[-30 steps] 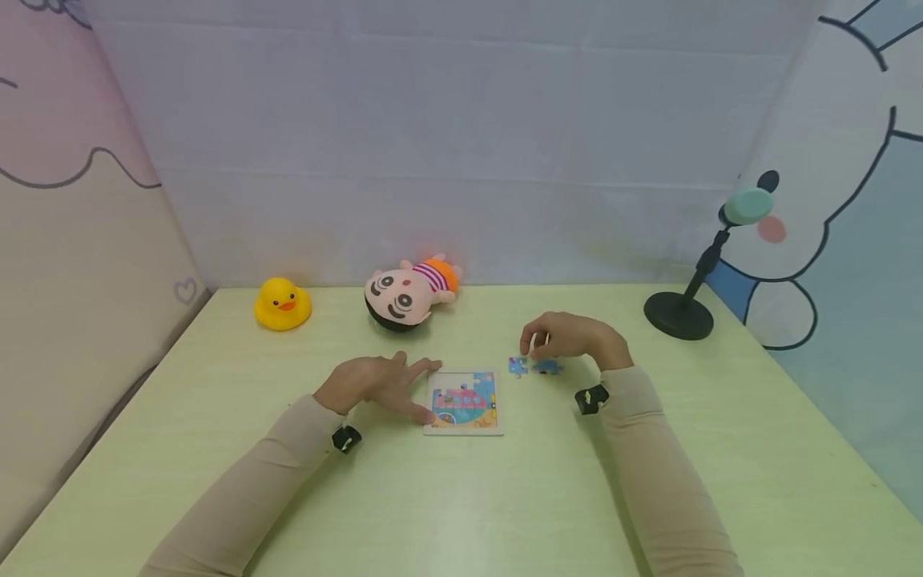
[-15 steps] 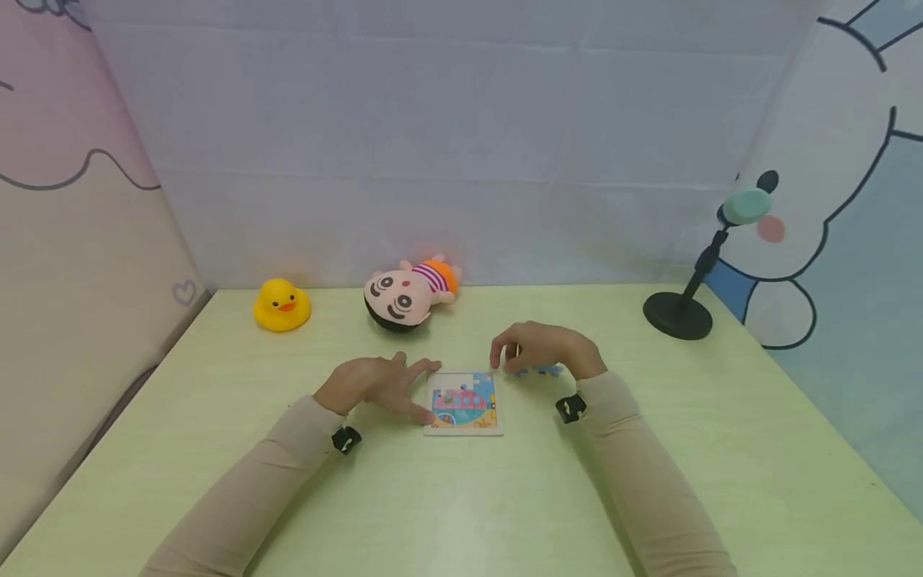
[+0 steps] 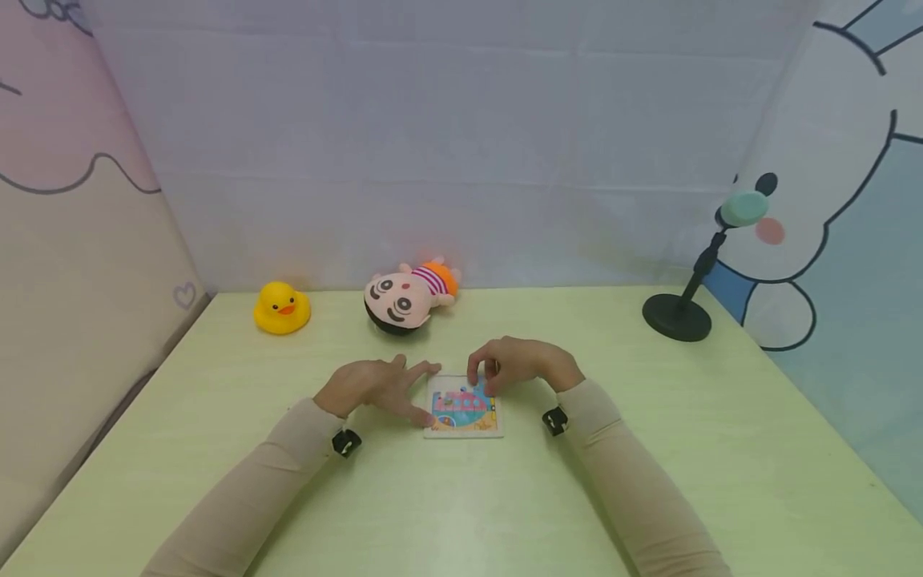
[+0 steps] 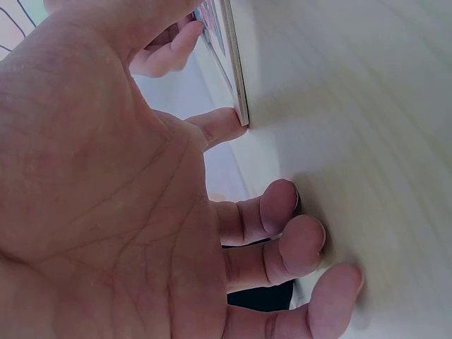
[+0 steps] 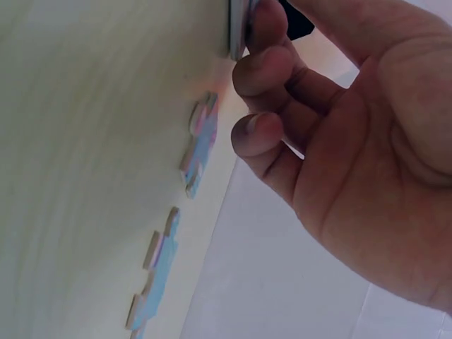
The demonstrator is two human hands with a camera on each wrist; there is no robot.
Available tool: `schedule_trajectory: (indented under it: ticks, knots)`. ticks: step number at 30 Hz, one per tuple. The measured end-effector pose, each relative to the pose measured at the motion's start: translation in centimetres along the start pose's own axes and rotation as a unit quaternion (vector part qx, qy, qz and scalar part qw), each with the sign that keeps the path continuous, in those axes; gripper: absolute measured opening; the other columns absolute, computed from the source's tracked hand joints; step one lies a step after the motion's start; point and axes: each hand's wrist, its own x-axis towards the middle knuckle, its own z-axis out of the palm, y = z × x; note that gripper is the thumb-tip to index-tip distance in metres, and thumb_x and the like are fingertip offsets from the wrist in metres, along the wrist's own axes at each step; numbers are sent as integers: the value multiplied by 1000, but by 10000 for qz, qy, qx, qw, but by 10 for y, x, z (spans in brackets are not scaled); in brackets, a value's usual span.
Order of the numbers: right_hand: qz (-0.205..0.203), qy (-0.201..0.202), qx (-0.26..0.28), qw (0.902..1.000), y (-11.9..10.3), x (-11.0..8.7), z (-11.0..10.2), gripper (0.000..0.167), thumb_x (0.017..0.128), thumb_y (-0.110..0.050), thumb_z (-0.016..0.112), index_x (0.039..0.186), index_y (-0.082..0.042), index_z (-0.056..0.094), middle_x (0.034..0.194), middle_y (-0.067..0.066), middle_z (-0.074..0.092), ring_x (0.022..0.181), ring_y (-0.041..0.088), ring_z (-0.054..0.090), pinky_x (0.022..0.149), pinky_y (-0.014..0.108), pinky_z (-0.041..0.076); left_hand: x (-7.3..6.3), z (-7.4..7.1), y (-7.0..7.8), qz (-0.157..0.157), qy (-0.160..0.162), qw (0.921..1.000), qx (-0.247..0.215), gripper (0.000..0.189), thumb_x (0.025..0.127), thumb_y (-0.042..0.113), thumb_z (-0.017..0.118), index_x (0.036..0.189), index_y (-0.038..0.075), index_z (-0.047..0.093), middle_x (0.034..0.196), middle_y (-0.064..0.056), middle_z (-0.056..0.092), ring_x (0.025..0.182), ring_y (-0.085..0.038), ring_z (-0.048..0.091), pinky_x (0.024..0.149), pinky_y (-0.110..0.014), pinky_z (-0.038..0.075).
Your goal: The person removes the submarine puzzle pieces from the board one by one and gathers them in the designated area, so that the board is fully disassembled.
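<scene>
A small square jigsaw puzzle (image 3: 461, 437) in a pale frame lies mid-table, its picture a pink submarine on blue. My left hand (image 3: 376, 389) steadies it from the left with spread fingers. Its thumb lies at the lower left edge, and in the left wrist view one fingertip (image 4: 224, 124) presses the corner of the frame. Over the puzzle's upper right part, my right hand (image 3: 513, 365) pinches a small puzzle piece, mostly hidden by thumb and forefinger. Two loose blue puzzle pieces show in the right wrist view, one nearer (image 5: 157, 272) and one farther (image 5: 203, 145).
A yellow rubber duck (image 3: 282, 308) sits at the back left. Beside it lies a doll (image 3: 407, 298) in a striped top. A black stand (image 3: 678, 316) with a mint-green head stands at the back right, near the patterned wall cloth.
My right hand has come left and toward me, from beside the loose pieces to the puzzle's upper right part. My left hand has stayed at the frame.
</scene>
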Motion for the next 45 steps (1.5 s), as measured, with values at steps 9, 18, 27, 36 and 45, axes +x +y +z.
schedule_trajectory:
  ticks: [9, 18, 27, 36, 45]
  knots:
    - [-21, 65, -289, 9996, -3, 2, 2, 19, 88, -8, 76, 99, -20, 68, 88, -1, 59, 80, 13, 53, 74, 29, 44, 0, 0, 0, 48, 14, 10000, 28, 96, 80, 75, 64, 158, 37, 24, 140, -19, 42, 103, -33, 56, 91, -57, 46]
    - [-165, 240, -470, 9985, -6, 0, 1, 19, 87, -5, 75, 96, -20, 67, 101, 0, 59, 91, 17, 52, 78, 30, 44, 1, 2, 0, 110, 48, 9999, 31, 95, 80, 74, 64, 158, 36, 24, 139, -19, 43, 101, -32, 56, 90, -56, 47]
    - [-252, 508, -57, 9984, 0, -12, -11, 13, 96, -5, 66, 106, -12, 64, 92, 0, 63, 74, 20, 59, 68, 28, 47, 0, 2, 0, 110, 73, 9999, 26, 95, 80, 75, 64, 158, 36, 24, 142, -20, 42, 101, -33, 57, 90, -56, 46]
    - [-122, 820, 0, 9966, 21, -33, -26, 7, 96, -9, 65, 102, -11, 67, 92, -2, 63, 82, 14, 58, 74, 31, 48, 2, 3, -2, 148, 102, 9998, -23, 96, 80, 74, 65, 158, 37, 24, 143, -19, 41, 103, -34, 56, 90, -57, 46]
    - [-140, 934, 453, 9945, 43, -57, -39, 14, 98, -7, 61, 108, -3, 68, 91, 2, 65, 83, 24, 57, 74, 35, 46, 0, 3, -1, 135, 67, 9999, -49, 95, 80, 73, 65, 158, 37, 23, 146, -20, 39, 105, -35, 55, 92, -59, 45]
